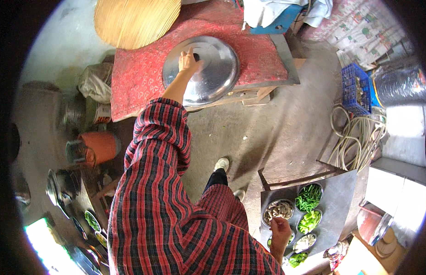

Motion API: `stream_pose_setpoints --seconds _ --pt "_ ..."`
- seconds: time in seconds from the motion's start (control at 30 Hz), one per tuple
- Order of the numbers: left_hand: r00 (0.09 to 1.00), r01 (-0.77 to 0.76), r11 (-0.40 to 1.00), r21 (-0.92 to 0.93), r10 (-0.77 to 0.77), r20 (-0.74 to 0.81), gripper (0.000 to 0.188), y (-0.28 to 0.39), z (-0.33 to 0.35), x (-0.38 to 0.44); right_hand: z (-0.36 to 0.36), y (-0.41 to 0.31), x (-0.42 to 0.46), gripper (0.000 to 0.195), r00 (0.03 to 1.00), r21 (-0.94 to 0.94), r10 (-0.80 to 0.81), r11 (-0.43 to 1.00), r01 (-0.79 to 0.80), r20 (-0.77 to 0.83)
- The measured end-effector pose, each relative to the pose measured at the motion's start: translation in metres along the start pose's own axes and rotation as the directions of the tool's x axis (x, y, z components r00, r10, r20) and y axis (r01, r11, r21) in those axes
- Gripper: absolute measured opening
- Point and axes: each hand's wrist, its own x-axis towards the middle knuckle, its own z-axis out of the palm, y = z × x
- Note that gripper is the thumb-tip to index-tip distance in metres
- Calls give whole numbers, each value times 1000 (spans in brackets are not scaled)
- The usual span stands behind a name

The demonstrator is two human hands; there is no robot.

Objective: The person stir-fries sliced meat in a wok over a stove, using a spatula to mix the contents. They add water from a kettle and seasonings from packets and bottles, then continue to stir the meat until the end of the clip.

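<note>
My left hand (189, 63) reaches out onto a large round metal lid (213, 80), with its fingers at the dark knob; whether they grip it is unclear. The lid lies on a red patterned cloth (140, 80) over a table. Down at the lower right, my right hand (281, 231) is beside a metal bowl of greyish-brown pieces (278, 210), its fingers bent; whether it holds anything cannot be told. Near it on a grey table (336, 202) stand bowls of cut green beans (308, 197), light green pieces (309, 221), white pieces (305, 242) and green leaves or peppers (298, 259).
A round woven tray (137, 20) lies at the cloth's back left. An orange bucket (100, 147) lies at the left. On the right are a blue plastic crate (355, 89) and a coiled hose (357, 141). Pots and bowls stand at the lower left.
</note>
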Motion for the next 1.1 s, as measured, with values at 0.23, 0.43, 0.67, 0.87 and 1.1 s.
stream_pose_setpoints --seconds 0.23,0.43,0.67,0.87,1.1 --pt "891 45 990 131 -99 444 28 -56 -89 -228 -2 -10 28 9 914 -95 -330 928 360 238" --pt "740 552 834 -2 -489 463 46 -61 -187 -578 36 -59 6 34 685 -237 -348 759 607 640" --pt "385 744 197 -638 -907 168 18 -104 -236 -830 138 -35 -112 19 9 115 -262 455 883 965" --pt "125 574 -70 -816 -977 172 40 -167 -287 -947 246 35 -293 9 -404 404 -62 280 871 913" --pt "63 324 -45 -945 -996 69 52 -252 -403 -1113 361 165 -544 11 -754 711 30 310 631 656"
